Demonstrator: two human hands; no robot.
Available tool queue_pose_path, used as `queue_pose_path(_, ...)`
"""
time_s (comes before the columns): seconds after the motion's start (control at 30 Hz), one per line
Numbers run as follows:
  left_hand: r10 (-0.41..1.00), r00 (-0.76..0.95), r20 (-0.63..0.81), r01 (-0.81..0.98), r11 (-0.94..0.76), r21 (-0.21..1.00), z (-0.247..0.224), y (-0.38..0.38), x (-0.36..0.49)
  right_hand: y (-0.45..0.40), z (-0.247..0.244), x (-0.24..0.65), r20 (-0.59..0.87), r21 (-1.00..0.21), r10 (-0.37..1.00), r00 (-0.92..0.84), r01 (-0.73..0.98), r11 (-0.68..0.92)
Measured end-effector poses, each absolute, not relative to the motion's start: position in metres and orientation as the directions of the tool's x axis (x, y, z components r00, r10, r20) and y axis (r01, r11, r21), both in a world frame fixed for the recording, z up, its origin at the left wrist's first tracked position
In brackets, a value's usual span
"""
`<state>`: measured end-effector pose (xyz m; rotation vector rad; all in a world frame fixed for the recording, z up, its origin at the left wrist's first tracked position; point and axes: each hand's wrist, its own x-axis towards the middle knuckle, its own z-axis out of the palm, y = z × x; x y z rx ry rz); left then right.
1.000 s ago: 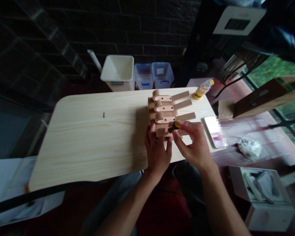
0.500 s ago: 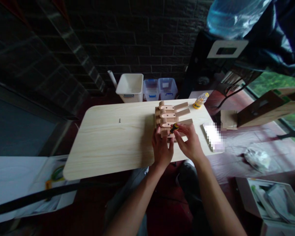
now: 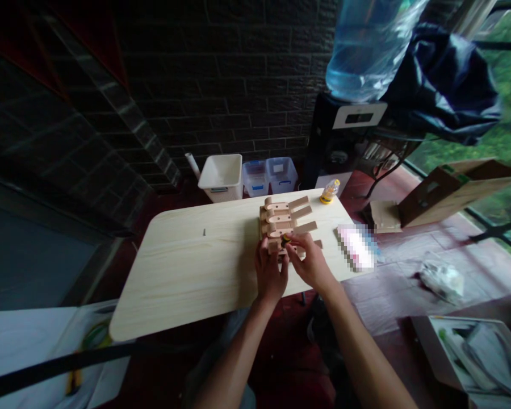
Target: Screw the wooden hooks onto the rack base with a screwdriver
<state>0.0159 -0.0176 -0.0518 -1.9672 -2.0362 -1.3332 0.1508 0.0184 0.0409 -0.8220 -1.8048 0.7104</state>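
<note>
Head view: we look down on our two bare forearms reaching over a pale pine-grain tabletop (image 3: pixel 183 278). On the right half of it sits a light wooden slotted assembly (image 3: pixel 281 227), with three rounded wooden arms (image 3: pixel 287 216) lying side by side and pointing to the right. Our right hand (image 3: pixel 309 268) pinches a small yellow-and-black screwdriver (image 3: pixel 286 240) between its fingertips, at the near end of the assembly. The hands partly hide the tip, so we cannot tell where it meets the wood. Our left hand (image 3: pixel 269 272) stands just beside the right, its fingers curled up against that same near end; we cannot tell whether they are closed on the wood or only pressing it.

A tiny dark metal screw (image 3: pixel 204 232) lies alone on the tabletop, well left of our hands. Beyond the assembly, near the far edge, stands a small clear plastic bottle with a yellow base (image 3: pixel 330 192). A flat, pixelated phone-like slab (image 3: pixel 355 247) lies at the right edge. Past the table are a white square plastic bin (image 3: pixel 220 177) and two clear plastic boxes with blue handles (image 3: pixel 268 176).
</note>
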Motion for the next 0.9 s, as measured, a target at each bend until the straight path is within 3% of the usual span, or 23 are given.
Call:
queue_pose_path(0.4,0.837,-0.188,0.513,0.801,-0.171,0.573,-0.05,-0.015,0.011,0.023,0.048,0.148,0.531,-0.75,0.797,-0.288,0.278,0.601)
queue_pose_path(0.6,0.82,-0.195,0.538,0.814,-0.17,0.555,-0.045,-0.016,0.016,0.027,0.026,0.155,0.563,-0.773,0.811,-0.159,0.245,0.585)
queue_pose_path(0.9,0.833,-0.192,0.519,0.813,-0.161,0.559,-0.043,-0.018,0.015,0.026,0.021,0.154,0.517,-0.824,0.843,-0.15,0.179,0.537)
